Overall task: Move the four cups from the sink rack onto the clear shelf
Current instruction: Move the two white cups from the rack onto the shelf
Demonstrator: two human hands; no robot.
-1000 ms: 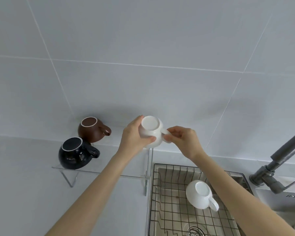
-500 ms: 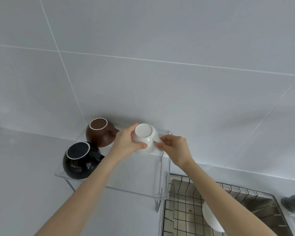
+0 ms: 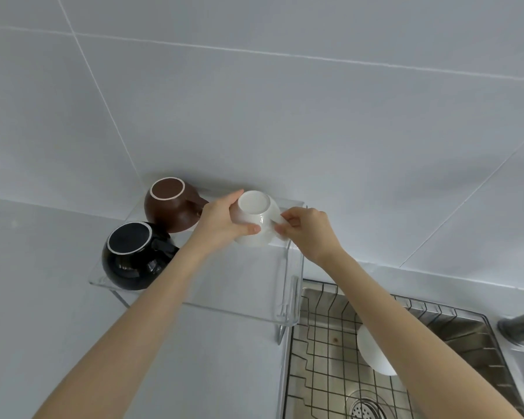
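An upside-down white cup [image 3: 256, 217] is held over the back right part of the clear shelf [image 3: 248, 285]. My left hand [image 3: 221, 222] wraps its body and my right hand [image 3: 306, 231] pinches its handle. I cannot tell whether the cup touches the shelf. A brown cup [image 3: 171, 204] and a black cup [image 3: 133, 257] stand upside down on the shelf's left side. Another white cup [image 3: 372, 355] lies in the wire sink rack [image 3: 318, 352], mostly hidden behind my right forearm.
The steel sink [image 3: 466, 334] with its drain [image 3: 365, 408] lies at the lower right, and a grey faucet [image 3: 521, 325] juts in at the right edge. A tiled wall rises just behind the shelf. Pale countertop stretches to the left.
Both hands have carried the white cup left from above the sink rack to over the shelf and lowered it toward the shelf. The view has shifted left and closer.
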